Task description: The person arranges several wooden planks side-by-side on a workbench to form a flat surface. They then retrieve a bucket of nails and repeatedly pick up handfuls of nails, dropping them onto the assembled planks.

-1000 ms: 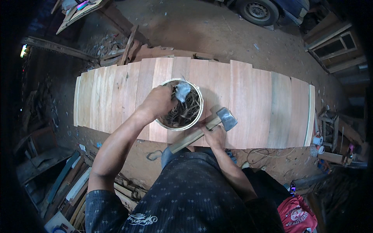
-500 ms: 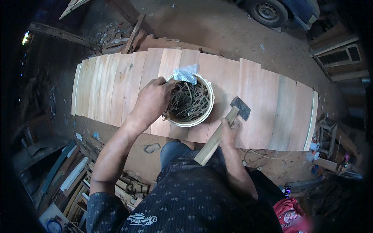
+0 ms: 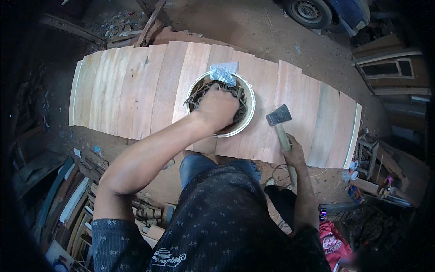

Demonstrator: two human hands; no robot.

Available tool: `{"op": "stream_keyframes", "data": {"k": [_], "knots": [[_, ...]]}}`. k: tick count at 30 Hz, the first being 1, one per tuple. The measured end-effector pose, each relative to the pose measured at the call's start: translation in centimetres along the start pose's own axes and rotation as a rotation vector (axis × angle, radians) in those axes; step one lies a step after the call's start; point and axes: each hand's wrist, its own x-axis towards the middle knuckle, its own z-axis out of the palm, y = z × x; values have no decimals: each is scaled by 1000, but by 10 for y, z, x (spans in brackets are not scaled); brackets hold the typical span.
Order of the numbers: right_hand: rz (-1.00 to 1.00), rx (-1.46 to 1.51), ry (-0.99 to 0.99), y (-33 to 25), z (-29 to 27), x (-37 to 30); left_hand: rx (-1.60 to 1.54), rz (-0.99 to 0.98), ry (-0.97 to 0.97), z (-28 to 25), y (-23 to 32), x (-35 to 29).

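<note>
A round white bucket (image 3: 252,109) stands on a long panel of pale planks (image 3: 158,90), holding many thin, dark, nail-like pieces (image 3: 194,94). Into it reaches my left hand (image 3: 217,108), back upward, its fingers hidden down among the pieces. Some of them stick out past the bucket's left rim. Bubble wrap (image 3: 224,74) hangs over the far rim. My right hand (image 3: 294,152) is closed around the wooden handle of a hatchet (image 3: 279,115), to the right of the bucket. Its dark, flared metal head is above the planks, and the handle's lower end passes beyond their near edge.
A vehicle wheel (image 3: 309,11) is at the far right on the dirt floor. Wooden frames (image 3: 392,68) lean at the right. Stacked timber offcuts (image 3: 74,206) lie at the near left. Red cloth (image 3: 334,242) is at the lower right.
My left hand has moved from the bucket's left rim into its middle. My right hand has shifted right and turned the hatchet, so its head now points up and left.
</note>
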Motion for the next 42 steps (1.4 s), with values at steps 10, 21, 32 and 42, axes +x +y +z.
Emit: {"op": "stream_keyframes", "data": {"k": [10,21,32,42], "knots": [[-397,815,955,-204,-99,2,208,48,102,-6,-11,-16],[-387,501,151,-234,-83,23,250,175,-28,13,3,-7],[-346,318,90,-207,-51,50,-99,59,271,-6,-29,-51],[-824,-166,-47,-261,-42,97,-195,6,434,8,-30,-50]]}}
